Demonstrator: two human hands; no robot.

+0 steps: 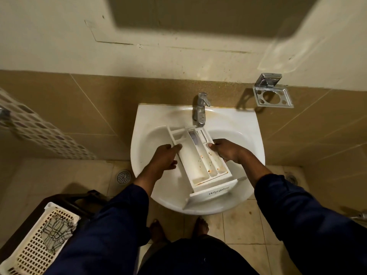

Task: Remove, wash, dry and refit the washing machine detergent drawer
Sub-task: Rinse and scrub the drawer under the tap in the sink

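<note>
Currently: detergent drawer [200, 165] is out of the machine, held slantwise over the wash basin [139, 135], centre frame, front panel toward the bottom. Left grip [166, 157] clasps its left wall and right grip [226, 151] its right wall. Orange residue in the compartments and no water visible from the tap [200, 108], so I'd say the wash has barely begun; dry and refit pending. Cloth [57, 233] in the basket [29, 245], lower left, probably for drying. Tap spout sits close over the drawer's far end, so it's tight for turning.

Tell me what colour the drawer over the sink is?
The drawer is white with orange-brown stains inside, seen best in the head view.
</note>
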